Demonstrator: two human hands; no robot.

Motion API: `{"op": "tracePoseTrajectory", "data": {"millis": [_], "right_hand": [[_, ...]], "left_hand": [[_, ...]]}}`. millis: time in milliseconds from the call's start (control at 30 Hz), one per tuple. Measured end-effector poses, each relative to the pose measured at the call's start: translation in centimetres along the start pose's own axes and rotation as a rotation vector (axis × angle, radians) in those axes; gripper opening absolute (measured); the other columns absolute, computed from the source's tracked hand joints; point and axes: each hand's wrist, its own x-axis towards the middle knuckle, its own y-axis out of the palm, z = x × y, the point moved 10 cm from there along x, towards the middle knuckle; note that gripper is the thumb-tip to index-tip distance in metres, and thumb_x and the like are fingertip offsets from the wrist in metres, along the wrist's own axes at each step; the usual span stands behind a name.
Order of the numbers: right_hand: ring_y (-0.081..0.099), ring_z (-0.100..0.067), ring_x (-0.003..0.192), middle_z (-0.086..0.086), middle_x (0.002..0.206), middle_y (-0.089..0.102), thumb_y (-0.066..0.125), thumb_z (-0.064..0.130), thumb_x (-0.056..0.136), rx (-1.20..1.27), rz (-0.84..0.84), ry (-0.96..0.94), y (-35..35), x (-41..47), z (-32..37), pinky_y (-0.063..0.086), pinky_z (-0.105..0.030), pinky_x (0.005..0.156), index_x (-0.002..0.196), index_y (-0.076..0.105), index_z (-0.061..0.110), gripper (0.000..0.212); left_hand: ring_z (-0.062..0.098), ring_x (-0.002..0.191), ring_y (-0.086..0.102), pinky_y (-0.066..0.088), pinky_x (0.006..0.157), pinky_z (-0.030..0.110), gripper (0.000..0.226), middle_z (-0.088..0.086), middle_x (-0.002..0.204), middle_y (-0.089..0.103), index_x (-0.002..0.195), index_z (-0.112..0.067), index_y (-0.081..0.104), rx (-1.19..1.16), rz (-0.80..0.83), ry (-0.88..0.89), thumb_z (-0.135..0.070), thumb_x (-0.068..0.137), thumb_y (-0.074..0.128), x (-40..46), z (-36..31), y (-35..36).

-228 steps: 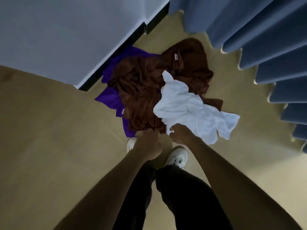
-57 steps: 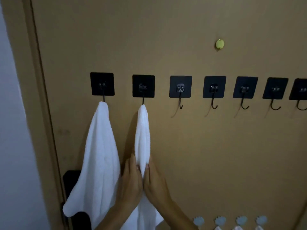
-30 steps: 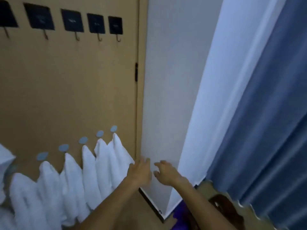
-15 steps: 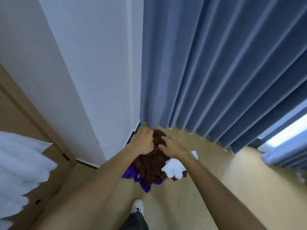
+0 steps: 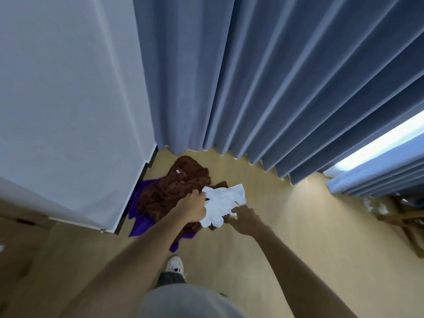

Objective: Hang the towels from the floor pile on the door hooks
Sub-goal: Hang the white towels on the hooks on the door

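Note:
The floor pile lies at the foot of the white wall: a crumpled white towel (image 5: 226, 198) on top of a brown towel (image 5: 176, 184), with a purple towel (image 5: 141, 220) underneath. Both arms reach down at the pile. My left hand (image 5: 191, 207) overlaps the white towel's left edge; its fingers are hidden behind the back of the hand. My right hand (image 5: 244, 218) is at the towel's lower right edge with fingers apart and nothing in them. The door hooks are out of view.
A white wall corner (image 5: 68, 111) stands at left and blue curtains (image 5: 252, 76) hang behind the pile. My white shoe (image 5: 174, 267) is on the wood floor (image 5: 286, 237) just short of the pile. Wooden furniture (image 5: 410, 228) sits at far right.
The view swung from the door hooks, where a white towel was hung, down to the pile. Over the last half second both hands dropped from the brown towel to the white one.

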Motion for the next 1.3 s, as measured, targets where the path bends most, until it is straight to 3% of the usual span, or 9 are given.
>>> {"op": "tracePoseTrajectory", "data": {"millis": [333, 467, 633, 767, 933, 1200, 1300], "right_hand": [[0.035, -0.031, 0.133, -0.008, 0.145, 0.037, 0.041, 0.037, 0.095, -0.088, 0.078, -0.039, -3.6, 8.3, -5.8, 0.032, -0.039, 0.105, 0.137, 0.041, 0.021, 0.045], [0.049, -0.028, 0.119, -0.015, 0.13, 0.052, 0.045, 0.022, 0.096, -0.071, 0.108, -0.21, -5.9, 13.9, -5.0, 0.035, -0.024, 0.083, 0.124, 0.052, 0.004, 0.034], [0.059, -0.036, 0.1, -0.025, 0.107, 0.062, 0.053, 0.012, 0.09, -0.029, 0.131, -0.318, -7.6, 20.4, -5.2, 0.041, -0.027, 0.072, 0.104, 0.059, -0.009, 0.026], [0.058, -0.033, 0.107, -0.018, 0.117, 0.062, 0.053, 0.021, 0.092, -0.119, 0.216, -0.338, -6.8, 24.9, -6.1, 0.047, -0.035, 0.084, 0.115, 0.059, 0.001, 0.031], [0.051, -0.034, 0.118, -0.015, 0.129, 0.055, 0.048, 0.021, 0.093, -0.173, 0.315, -0.316, -3.2, 31.0, -6.9, 0.045, -0.042, 0.098, 0.125, 0.055, 0.005, 0.036], [0.051, -0.032, 0.116, -0.011, 0.123, 0.056, 0.047, 0.019, 0.091, -0.252, 0.376, -0.314, 9.5, 44.3, -8.0, 0.046, -0.042, 0.095, 0.119, 0.056, 0.009, 0.032], [0.043, -0.033, 0.125, -0.012, 0.136, 0.047, 0.047, 0.022, 0.092, -0.332, 0.406, -0.279, 15.4, 50.3, -8.9, 0.04, -0.047, 0.104, 0.13, 0.051, 0.013, 0.039]], "left_hand": [[0.029, 0.112, 0.052, 0.044, 0.088, 0.038, 0.037, 0.011, 0.13, 0.043, 0.131, -0.011, 0.041, -0.075, 0.054, -0.064, -0.018, 0.095, 0.039, 8.5, -2.5, -0.9], [0.03, 0.117, 0.049, 0.044, 0.094, 0.04, 0.037, 0.013, 0.131, 0.042, 0.131, -0.009, 0.042, -0.158, 0.04, -0.208, -0.019, 0.096, 0.04, 12.0, -1.3, -0.9], [0.032, 0.12, 0.044, 0.042, 0.099, 0.045, 0.036, 0.016, 0.129, 0.04, 0.128, -0.007, 0.043, -0.268, 0.017, -0.388, -0.018, 0.093, 0.042, 15.5, -0.6, 0.6], [0.032, 0.122, 0.04, 0.041, 0.094, 0.044, 0.041, 0.014, 0.13, 0.038, 0.131, -0.011, 0.041, -0.328, 0.004, -0.497, -0.019, 0.091, 0.047, 18.2, 0.1, 3.1], [0.033, 0.127, 0.036, 0.039, 0.102, 0.048, 0.05, 0.014, 0.135, 0.036, 0.136, -0.009, 0.037, -0.361, 0.057, -0.554, -0.02, 0.089, 0.051, 22.3, 1.7, 8.0], [0.032, 0.137, 0.027, 0.03, 0.109, 0.046, 0.061, 0.014, 0.148, 0.027, 0.143, -0.01, 0.029, -0.386, 0.08, -0.534, -0.028, 0.09, 0.052, 32.8, 7.5, 20.7], [0.032, 0.137, 0.027, 0.029, 0.109, 0.045, 0.059, 0.014, 0.149, 0.027, 0.143, -0.01, 0.03, -0.385, 0.073, -0.504, -0.028, 0.09, 0.051, 36.5, 10.0, 25.9]]}}
